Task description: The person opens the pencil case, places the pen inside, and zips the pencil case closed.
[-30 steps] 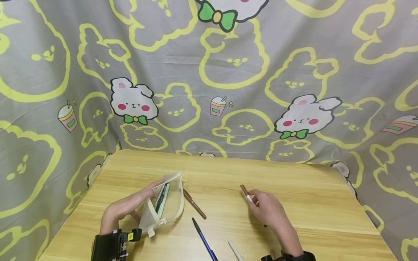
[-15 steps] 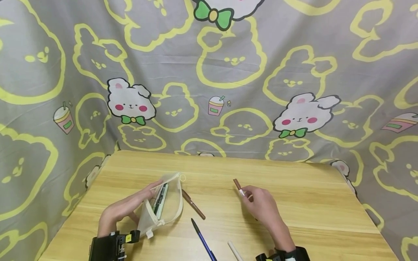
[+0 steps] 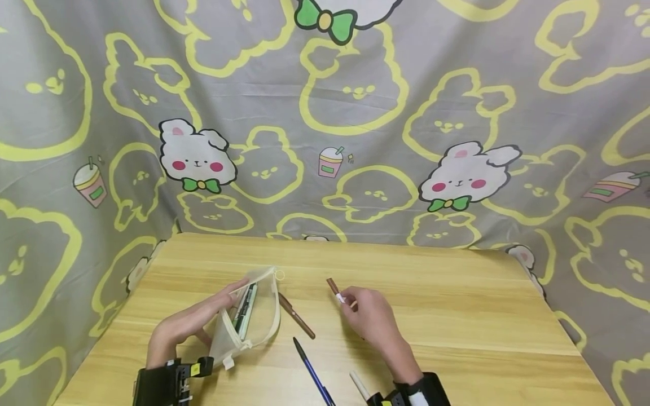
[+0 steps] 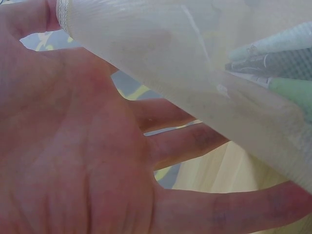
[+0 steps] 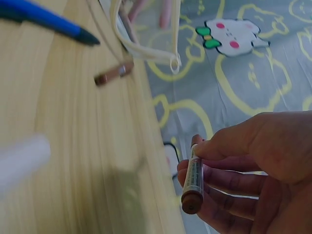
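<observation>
My left hand (image 3: 190, 318) holds a translucent cream zip pencil pouch (image 3: 265, 316) by its left side, its mouth gaping toward me. Pens (image 3: 246, 310) with black and pale green barrels lie inside. In the left wrist view the palm (image 4: 78, 136) is bare and fingers pass behind the pouch's mesh (image 4: 146, 44). Right of the pouch, my right hand (image 3: 373, 316) pinches a brown-capped marker (image 3: 334, 288) with a white label, raised over the table. The right wrist view shows thumb and fingers round this marker (image 5: 194, 178), its brown end toward the camera.
A brown pen (image 3: 297, 318) lies just right of the pouch. Nearer me are a blue pen (image 3: 312, 369) with a dark tip end and a white pen (image 3: 358, 383), partly behind the right wrist strap. A patterned grey curtain (image 3: 284, 113) encloses the wooden table (image 3: 431, 282).
My right hand has moved left with the brown-capped marker, closer to the pouch. The left hand keeps its grip on the pouch; the view has shifted slightly.
</observation>
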### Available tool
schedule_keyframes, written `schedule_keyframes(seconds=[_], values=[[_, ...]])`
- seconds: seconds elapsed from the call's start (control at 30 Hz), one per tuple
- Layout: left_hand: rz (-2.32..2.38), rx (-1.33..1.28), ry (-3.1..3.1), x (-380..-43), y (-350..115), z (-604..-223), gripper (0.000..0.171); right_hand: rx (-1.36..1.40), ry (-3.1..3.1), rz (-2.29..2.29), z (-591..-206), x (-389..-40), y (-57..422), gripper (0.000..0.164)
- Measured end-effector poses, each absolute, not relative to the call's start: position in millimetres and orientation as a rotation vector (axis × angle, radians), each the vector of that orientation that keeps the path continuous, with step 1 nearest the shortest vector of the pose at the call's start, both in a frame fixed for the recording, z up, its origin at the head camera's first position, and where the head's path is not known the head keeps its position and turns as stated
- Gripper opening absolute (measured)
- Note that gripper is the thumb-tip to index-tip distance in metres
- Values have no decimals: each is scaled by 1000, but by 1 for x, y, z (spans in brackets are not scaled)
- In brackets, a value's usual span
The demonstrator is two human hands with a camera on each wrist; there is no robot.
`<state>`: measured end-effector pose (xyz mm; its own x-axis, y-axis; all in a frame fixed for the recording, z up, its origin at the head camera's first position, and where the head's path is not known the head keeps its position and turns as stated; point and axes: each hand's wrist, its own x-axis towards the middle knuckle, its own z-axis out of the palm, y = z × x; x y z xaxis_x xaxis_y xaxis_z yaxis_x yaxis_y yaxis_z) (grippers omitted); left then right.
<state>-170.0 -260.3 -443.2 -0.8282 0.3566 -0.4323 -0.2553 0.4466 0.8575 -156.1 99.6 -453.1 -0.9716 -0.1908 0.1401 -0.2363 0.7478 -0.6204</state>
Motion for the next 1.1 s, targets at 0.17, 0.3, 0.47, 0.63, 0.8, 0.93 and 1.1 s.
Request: schedule_keyframes(seconds=[0.17, 0.3, 0.47, 0.63, 0.8, 0.93, 1.1], values=[[1368, -32, 2129, -166, -261, -442, 65, 430, -2855, 1048, -455, -156, 76, 21], [1358, -43, 2154, -165, -261, -443, 65, 477, -2848, 1069, -455, -156, 57, 21], [1367, -51, 2150, -165, -261, -442, 65, 487, -2871, 1099, -452, -155, 36, 23], [1375, -53, 2152, -164, -260, -440, 65, 497, -2868, 1114, -453, -154, 17, 22], [1356, 53, 2162, -166, -263, -441, 69, 513, -2817, 1123, -454, -154, -2, 15], [1352, 104, 2155, -166, -266, -441, 66, 529, -2800, 1137, -452, -157, -16, 14], [1365, 48, 2144, -167, -263, -442, 69, 522, -2788, 1216, -448, -164, -33, 18]])
